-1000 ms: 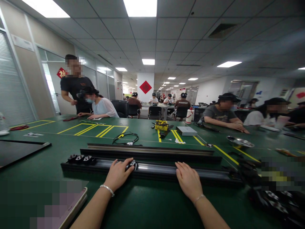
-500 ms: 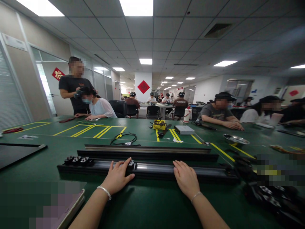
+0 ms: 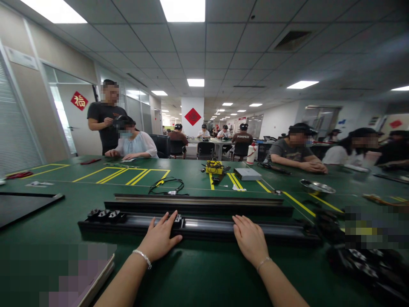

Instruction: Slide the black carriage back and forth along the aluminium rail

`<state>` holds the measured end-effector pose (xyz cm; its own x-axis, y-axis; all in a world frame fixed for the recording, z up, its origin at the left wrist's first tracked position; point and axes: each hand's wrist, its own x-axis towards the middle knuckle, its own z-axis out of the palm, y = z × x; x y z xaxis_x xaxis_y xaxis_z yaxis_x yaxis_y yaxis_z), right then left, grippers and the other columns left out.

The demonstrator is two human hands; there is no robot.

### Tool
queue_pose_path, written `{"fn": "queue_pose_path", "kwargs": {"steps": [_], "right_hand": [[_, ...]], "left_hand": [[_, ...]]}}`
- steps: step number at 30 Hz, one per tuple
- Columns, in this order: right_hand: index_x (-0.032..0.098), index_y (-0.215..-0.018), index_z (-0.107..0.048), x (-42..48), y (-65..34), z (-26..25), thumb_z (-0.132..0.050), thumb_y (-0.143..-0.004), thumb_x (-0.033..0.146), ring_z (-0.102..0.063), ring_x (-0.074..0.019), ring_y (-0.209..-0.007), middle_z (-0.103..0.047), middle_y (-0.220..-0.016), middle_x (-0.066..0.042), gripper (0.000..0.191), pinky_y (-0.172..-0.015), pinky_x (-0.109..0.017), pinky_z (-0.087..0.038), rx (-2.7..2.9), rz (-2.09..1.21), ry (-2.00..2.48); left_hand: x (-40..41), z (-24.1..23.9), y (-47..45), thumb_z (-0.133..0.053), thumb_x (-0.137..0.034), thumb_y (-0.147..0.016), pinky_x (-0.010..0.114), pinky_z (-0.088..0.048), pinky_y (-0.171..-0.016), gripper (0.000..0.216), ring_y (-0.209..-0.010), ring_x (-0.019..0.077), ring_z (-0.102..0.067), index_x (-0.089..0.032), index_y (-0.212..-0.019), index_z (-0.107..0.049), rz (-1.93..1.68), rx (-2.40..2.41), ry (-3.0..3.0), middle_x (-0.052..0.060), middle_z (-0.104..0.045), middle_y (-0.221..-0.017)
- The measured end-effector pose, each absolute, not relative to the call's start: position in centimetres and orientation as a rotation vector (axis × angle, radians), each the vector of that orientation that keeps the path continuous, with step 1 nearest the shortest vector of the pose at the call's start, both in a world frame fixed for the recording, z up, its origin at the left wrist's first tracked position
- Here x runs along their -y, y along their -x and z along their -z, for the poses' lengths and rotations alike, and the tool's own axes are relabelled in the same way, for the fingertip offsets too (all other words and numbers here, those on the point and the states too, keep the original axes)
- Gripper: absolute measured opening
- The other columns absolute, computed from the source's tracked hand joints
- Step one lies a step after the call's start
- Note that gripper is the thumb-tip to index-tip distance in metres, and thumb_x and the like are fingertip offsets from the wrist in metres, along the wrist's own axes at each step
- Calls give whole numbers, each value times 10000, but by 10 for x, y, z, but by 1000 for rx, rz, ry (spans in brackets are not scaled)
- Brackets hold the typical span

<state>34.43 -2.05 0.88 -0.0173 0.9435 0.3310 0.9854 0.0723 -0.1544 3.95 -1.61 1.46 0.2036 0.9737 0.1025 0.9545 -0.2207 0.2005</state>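
Observation:
A long black rail (image 3: 211, 228) lies across the green table (image 3: 198, 277) just in front of me. My left hand (image 3: 159, 239) rests flat on it with fingers spread, fingertips at a small black clip (image 3: 177, 220) seated in the rail. My right hand (image 3: 251, 238) lies flat and open on the rail further right. Several more black clips (image 3: 105, 214) sit at the rail's left end. A second black rail (image 3: 198, 206) and a grey metal strip (image 3: 198, 198) lie parallel just behind.
A black cable (image 3: 168, 186), a yellow device (image 3: 215, 167), a grey box (image 3: 246, 174) and a metal dish (image 3: 317, 186) lie further back. A black panel (image 3: 25, 204) is at left, dark parts (image 3: 367, 264) at right. People sit around the table; one person stands at back left.
My left hand has shifted slightly right along the rail, fingers now over the clip. The standing person at back left has moved a little right. My right hand stays put.

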Motion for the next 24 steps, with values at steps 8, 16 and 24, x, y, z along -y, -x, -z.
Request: {"fn": "queue_pose_path", "kwargs": {"steps": [8, 16, 24], "right_hand": [[245, -1242, -505, 21, -344, -10, -237, -885, 335, -381, -175, -1231, -495, -1305, -12, 455, -978, -366, -293, 2013, 147, 1931], [245, -1252, -494, 21, -345, -9, -226, -890, 345, -374, -168, -1235, -490, -1310, 5, 462, -990, -358, -281, 2017, 140, 1926], [242, -1238, -509, 20, -345, -9, -233, -886, 330, -384, -171, -1228, -495, -1305, 0, 456, -977, -358, -289, 2019, 159, 1927]], "left_hand": [[18, -19, -43, -401, -532, -766, 545, -84, -1072, 772, -1350, 242, -187, -196, -1410, -140, -312, -1897, -2364, 102, -316, -1433], [18, -17, -44, -414, -511, -760, 531, -68, -1080, 780, -1345, 233, -207, -182, -1411, -136, -319, -1892, -2367, 110, -317, -1431], [18, -18, -49, -430, -491, -749, 544, -68, -1071, 784, -1349, 246, -188, -186, -1411, -140, -312, -1904, -2366, 118, -368, -1405]]}}
